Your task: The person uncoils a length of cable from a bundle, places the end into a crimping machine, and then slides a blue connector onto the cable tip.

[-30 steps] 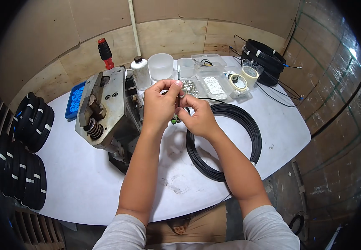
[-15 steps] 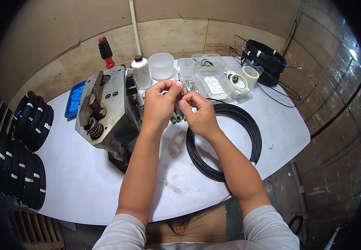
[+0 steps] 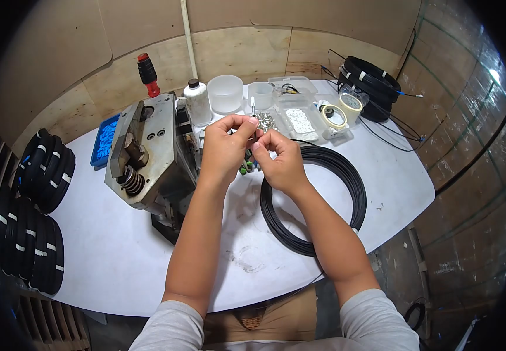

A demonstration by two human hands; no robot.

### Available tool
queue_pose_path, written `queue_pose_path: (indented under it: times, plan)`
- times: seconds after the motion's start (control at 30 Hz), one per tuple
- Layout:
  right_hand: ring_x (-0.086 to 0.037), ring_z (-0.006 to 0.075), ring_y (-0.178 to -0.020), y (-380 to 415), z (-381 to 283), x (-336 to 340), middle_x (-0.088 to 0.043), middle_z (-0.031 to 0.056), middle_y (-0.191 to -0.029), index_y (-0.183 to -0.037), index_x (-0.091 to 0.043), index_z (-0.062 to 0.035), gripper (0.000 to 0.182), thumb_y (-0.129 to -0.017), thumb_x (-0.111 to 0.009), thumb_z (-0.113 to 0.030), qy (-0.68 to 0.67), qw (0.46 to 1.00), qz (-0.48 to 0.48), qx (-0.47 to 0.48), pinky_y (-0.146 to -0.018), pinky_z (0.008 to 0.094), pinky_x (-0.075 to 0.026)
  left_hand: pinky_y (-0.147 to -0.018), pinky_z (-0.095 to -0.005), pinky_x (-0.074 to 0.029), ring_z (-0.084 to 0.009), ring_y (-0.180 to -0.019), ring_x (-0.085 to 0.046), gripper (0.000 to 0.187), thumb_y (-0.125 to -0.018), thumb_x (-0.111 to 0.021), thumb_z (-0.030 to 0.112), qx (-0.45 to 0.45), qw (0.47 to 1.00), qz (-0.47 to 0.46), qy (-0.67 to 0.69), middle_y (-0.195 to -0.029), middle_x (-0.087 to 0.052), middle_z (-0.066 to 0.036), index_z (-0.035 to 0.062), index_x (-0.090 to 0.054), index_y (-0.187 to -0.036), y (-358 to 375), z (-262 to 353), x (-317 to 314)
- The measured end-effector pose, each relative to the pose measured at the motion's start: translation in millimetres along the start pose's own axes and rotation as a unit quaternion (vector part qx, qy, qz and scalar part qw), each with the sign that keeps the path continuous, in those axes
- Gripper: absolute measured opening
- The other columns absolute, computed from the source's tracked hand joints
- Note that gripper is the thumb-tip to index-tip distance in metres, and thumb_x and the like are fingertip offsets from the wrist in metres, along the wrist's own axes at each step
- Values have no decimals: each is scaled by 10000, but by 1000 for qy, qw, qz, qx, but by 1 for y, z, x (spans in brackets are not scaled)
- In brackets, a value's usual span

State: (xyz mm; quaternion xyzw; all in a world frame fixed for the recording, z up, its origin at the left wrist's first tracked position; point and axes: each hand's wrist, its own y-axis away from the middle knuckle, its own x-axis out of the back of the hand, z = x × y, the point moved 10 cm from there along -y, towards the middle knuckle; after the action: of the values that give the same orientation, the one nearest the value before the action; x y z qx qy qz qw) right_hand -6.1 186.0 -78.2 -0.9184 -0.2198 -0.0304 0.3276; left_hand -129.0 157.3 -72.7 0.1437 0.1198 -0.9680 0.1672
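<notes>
My left hand (image 3: 229,143) is closed in a pinch, thumb against forefinger, above the middle of the table. A slim white-tipped connector (image 3: 253,105) stands upright just past its fingertips. Close beside it, my right hand (image 3: 279,158) is also pinched, its fingertips almost meeting the left ones. A black cable (image 3: 304,142) runs from the coil towards the right hand, and the fingers hide where it ends. Under the right forearm lies the large black cable coil (image 3: 355,181). Small green-ended pieces (image 3: 246,168) show below the hands.
A heavy metal press (image 3: 156,140) stands on the left, near a blue tray (image 3: 96,157) of blue pieces. Behind the hands are a white bottle (image 3: 197,104), a round tub (image 3: 225,93), a box of white pieces (image 3: 299,121) and tape rolls (image 3: 351,104). More coils (image 3: 39,245) sit left.
The white-tipped connector sits slightly lower and shows a lighter metallic stem above the left fingertips. Both hands stay nearly in place, with small finger shifts.
</notes>
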Motion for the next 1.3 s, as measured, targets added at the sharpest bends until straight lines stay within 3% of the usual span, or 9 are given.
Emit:
queue_pose_path:
  times: [0.07, 0.13, 0.33, 0.43, 0.87, 0.93, 1.27, 1.3]
  plan:
    - [-631, 91, -705, 0, 2, -3, -675, 37, -747, -833, -599, -20, 155, -937, -630, -132, 18, 1000, -15, -8, -692, 277, -512, -708, -273, -549, -165, -787, -656, 141, -919, -683, 90, 0, 1000, -2, -2, -866, -662, -84, -45, -660, -951, 0, -1, 0]
    - [-536, 83, -597, 0, -4, 2, -631, 49, -658, -772, -590, -13, 153, -870, -668, -100, -4, 999, 23, 23, -565, 275, -459, -595, -263, -523, -133, -655, -638, 162, -906, -692, 109, -24, 1000, 9, 9, -787, -694, -105, -52, -685, -911, -1, 1, 1]
    - [-553, 90, -590, 1, -4, 2, -637, 57, -655, -774, -594, -13, 149, -871, -666, -101, -1, 1000, 24, 20, -567, 278, -463, -569, -256, -499, -123, -637, -622, 154, -907, -690, 110, -22, 1000, -5, 5, -779, -690, -94, -44, -686, -904, 0, 3, -1]
    - [-634, 92, -681, 1, -3, -1, -684, 48, -738, -812, -586, -22, 167, -923, -636, -135, 26, 1000, -9, 4, -667, 271, -509, -570, -256, -499, -122, -640, -621, 154, -910, -688, 111, -23, 1000, -7, 16, -781, -688, -90, -42, -686, -904, -1, 2, -1]
    - [-641, 99, -696, 1, -3, -2, -685, 49, -743, -812, -580, -23, 173, -925, -636, -141, 26, 1000, -13, 9, -677, 271, -512, -597, -261, -515, -130, -662, -629, 154, -917, -683, 111, -23, 1000, -12, -2, -791, -690, -93, -43, -688, -912, -1, 2, 0]
    - [-546, 92, -586, 1, -7, 2, -635, 60, -652, -772, -590, -8, 156, -876, -662, -101, -2, 999, 21, 23, -564, 282, -462, -598, -262, -517, -131, -664, -631, 155, -918, -684, 111, -19, 1000, -13, 1, -795, -691, -95, -44, -688, -916, -1, 2, -1]
    - [-570, 93, -590, 1, -5, 3, -650, 68, -656, -776, -603, -8, 155, -874, -664, -110, 3, 1000, 24, 15, -569, 281, -470, -605, -264, -519, -131, -674, -634, 152, -915, -682, 107, -22, 1000, -14, -2, -801, -693, -95, -45, -690, -927, -2, 1, 0]
    - [-605, 95, -638, 1, -5, 2, -667, 59, -698, -792, -594, -15, 165, -900, -650, -127, 17, 1000, 8, 8, -618, 275, -490, -608, -264, -519, -131, -676, -634, 154, -914, -681, 108, -23, 1000, -16, -4, -802, -693, -96, -45, -691, -928, -2, 1, 0]
